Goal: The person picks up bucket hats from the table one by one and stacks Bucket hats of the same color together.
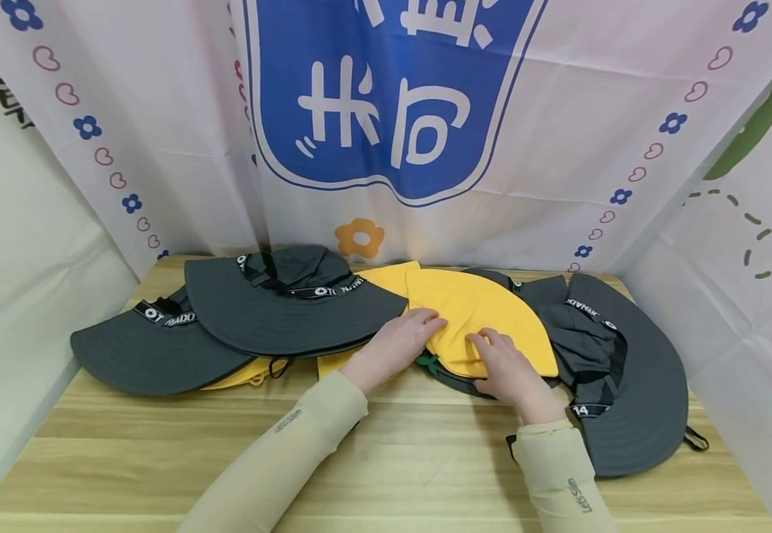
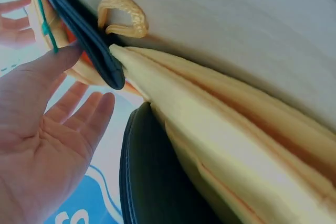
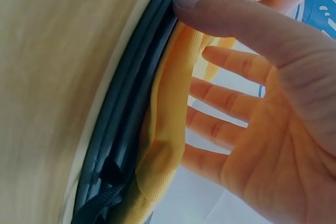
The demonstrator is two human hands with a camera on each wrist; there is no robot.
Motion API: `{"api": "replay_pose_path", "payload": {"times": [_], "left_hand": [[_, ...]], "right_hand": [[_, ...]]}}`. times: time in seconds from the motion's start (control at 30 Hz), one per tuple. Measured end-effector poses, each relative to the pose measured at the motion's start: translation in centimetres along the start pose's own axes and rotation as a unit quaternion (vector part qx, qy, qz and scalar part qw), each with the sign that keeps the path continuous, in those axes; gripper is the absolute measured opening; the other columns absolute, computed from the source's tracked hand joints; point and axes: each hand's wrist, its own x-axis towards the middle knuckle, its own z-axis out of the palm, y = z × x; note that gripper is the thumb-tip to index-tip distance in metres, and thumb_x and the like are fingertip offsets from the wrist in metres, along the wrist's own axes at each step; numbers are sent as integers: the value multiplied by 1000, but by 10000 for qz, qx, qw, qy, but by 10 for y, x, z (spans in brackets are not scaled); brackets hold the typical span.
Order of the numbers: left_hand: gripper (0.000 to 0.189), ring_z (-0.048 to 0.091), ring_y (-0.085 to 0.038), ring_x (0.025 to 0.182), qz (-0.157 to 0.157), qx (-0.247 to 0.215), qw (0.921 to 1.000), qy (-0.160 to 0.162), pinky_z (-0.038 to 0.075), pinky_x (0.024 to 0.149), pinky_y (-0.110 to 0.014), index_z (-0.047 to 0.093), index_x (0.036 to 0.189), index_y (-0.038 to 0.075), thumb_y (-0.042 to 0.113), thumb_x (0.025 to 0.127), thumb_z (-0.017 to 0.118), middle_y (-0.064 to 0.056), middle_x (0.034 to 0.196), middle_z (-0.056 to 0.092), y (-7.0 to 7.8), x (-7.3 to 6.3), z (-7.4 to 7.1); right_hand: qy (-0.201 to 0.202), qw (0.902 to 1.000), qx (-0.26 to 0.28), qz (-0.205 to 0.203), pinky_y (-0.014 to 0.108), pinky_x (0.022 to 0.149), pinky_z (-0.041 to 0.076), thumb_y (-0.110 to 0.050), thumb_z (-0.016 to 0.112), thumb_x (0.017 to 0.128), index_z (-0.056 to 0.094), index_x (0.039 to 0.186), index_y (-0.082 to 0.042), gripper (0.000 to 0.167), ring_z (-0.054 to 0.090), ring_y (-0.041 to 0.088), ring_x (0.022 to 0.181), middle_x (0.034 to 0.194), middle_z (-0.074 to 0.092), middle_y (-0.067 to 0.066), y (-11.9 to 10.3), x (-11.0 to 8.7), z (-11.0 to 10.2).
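Note:
A yellow sun hat lies folded at the middle of the head view, over a dark grey brim. My left hand touches its left side with loosely extended fingers, and in the left wrist view the thumb lies by a green tie at the brim's edge. On the yellow cloth's right part rest the fingers of my right hand. The right wrist view has that thumb on the dark brim, the other fingers fairly straight against the yellow fabric. The hats' undersides are mostly hidden.
Two dark grey sun hats overlap at the left, with yellow hat cloth under them. Another grey hat with a cord loop lies at the right. A printed curtain hangs behind the wooden table; white side panels flank it.

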Motion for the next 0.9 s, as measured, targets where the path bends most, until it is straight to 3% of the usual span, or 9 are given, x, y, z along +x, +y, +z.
{"api": "replay_pose_path", "payload": {"times": [0.27, 0.47, 0.6, 0.73, 0.9], "left_hand": [[30, 60, -18, 125, -62, -240, 9993, -267, 51, 103, -33, 62, 133, 17, 19, 105, 52, -2, 135, 62, -4, 3, 3], [22, 68, -15, 108, 87, -405, 9990, 152, 56, 92, -30, 69, 121, 18, 21, 103, 56, 1, 118, 71, -6, 2, 1], [22, 69, -15, 101, -43, -682, 9971, 338, 57, 88, -31, 70, 118, 18, 24, 104, 55, 2, 113, 73, -6, 4, 0], [23, 69, -14, 101, -333, -980, 9927, 622, 57, 88, -32, 70, 118, 19, 26, 105, 52, 4, 112, 72, -5, 8, -2], [22, 68, -10, 96, -461, -1167, 9852, 1171, 57, 82, -29, 69, 117, 21, 28, 104, 53, 6, 109, 72, 3, 12, -10]], "right_hand": [[28, 10000, -15, 59, 54, 100, 49, -11, 81, 83, 49, 141, -4, 67, 51, 43, 125, 140, 51, 21, -1, -2, -2], [41, 10000, 7, 68, 53, 99, 50, -10, 79, 85, 50, 142, -4, 64, 51, 42, 125, 140, 52, 21, -1, -2, -2], [145, 9998, 101, 93, 54, 99, 50, -7, 74, 88, 50, 142, -3, 59, 53, 42, 124, 139, 53, 22, 1, -1, -5], [554, 9981, 202, 157, 56, 98, 51, -4, 71, 89, 56, 137, -1, 50, 58, 42, 121, 135, 58, 22, 4, -1, -11], [1550, 9866, 371, 353, 57, 97, 51, 3, 65, 91, 64, 125, 1, 34, 63, 42, 114, 126, 66, 23, 10, -5, -23]]}}
